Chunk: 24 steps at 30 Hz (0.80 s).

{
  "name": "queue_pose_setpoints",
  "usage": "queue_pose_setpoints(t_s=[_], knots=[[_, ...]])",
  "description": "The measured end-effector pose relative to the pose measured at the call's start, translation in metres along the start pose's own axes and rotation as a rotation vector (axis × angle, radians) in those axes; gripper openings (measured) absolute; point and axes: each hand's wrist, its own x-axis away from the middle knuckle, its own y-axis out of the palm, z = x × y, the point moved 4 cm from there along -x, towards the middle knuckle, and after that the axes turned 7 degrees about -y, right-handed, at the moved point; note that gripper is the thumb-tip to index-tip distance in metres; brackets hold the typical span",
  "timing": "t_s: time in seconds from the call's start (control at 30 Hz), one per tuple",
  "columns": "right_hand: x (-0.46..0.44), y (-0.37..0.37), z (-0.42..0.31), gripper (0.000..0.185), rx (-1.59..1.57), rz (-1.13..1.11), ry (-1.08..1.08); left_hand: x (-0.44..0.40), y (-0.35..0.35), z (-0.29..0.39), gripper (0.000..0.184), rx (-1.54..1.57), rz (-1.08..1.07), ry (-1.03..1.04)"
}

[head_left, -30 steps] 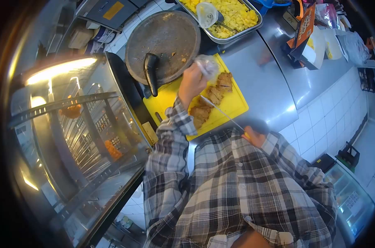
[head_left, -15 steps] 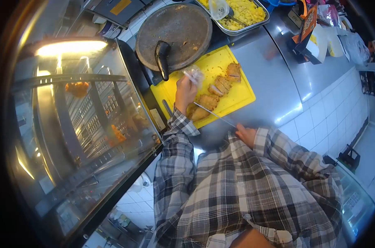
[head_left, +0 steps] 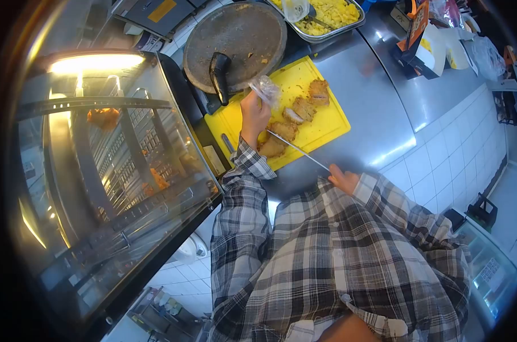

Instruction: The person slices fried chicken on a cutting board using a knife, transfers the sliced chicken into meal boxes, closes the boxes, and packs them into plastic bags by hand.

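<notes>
On the yellow cutting board [head_left: 327,126] lie several pieces of breaded fried cutlet [head_left: 307,109], the far ones sliced through with pale meat showing. My right hand [head_left: 342,178], just off the board's near edge, is closed on the handle of a knife [head_left: 298,149]. Its thin blade reaches left across the nearest cutlet piece [head_left: 274,145]. My left hand [head_left: 255,115] is over the board's left part, beyond the blade tip, its fingers closed on crumpled clear plastic [head_left: 265,91]. Whether that plastic is a bag or a glove, I cannot tell.
A large round stone-like slab [head_left: 238,43] stands behind the board, with a black curved handle [head_left: 219,77] on it. A metal tray [head_left: 321,37] of yellow chopped food is at the back. The glass heated cabinet [head_left: 116,165] borders the left; boxes [head_left: 415,45] stand at right.
The view has shifted slightly. My left hand and the plastic have risen a little from the cutlet, and the knife still lies across the nearest piece.
</notes>
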Motion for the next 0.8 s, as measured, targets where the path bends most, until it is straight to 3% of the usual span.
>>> queue_pose_setpoints(t_s=[0.13, 0.23, 0.33, 0.43, 0.5, 0.57, 0.67, 0.73, 0.8], knots=[[-0.014, -0.007, 0.0, 0.024, -0.054, -0.245, 0.09, 0.002, 0.004, -0.019, 0.021, -0.017, -0.084, -0.184], [-0.015, -0.004, 0.011, 0.023, -0.038, -0.047, -0.038, -0.003, 0.007, -0.011, 0.02, -0.034, -0.107, -0.062], [-0.009, 0.016, 0.022, 0.028, -0.165, -0.219, 0.112, -0.004, 0.001, -0.001, 0.018, -0.005, -0.042, 0.014], [-0.005, -0.004, 0.013, 0.03, -0.069, -0.043, 0.055, -0.017, -0.01, 0.026, 0.017, -0.017, 0.092, 0.121], [0.0, -0.01, 0.008, 0.028, -0.103, -0.071, 0.12, -0.019, -0.007, 0.028, 0.017, -0.005, 0.041, 0.05], [-0.004, -0.018, 0.005, 0.025, -0.102, -0.24, 0.284, -0.023, 0.002, 0.023, 0.018, -0.056, -0.017, 0.064], [-0.011, -0.022, 0.008, 0.024, -0.09, -0.249, 0.223, -0.016, 0.017, -0.007, 0.019, 0.046, -0.061, -0.004], [-0.017, -0.032, 0.002, 0.023, -0.123, -0.279, 0.273, -0.011, 0.022, -0.011, 0.019, 0.028, -0.126, -0.12], [-0.023, -0.031, 0.007, 0.023, -0.147, -0.309, 0.312, -0.014, 0.024, -0.014, 0.02, 0.044, -0.112, -0.106]])
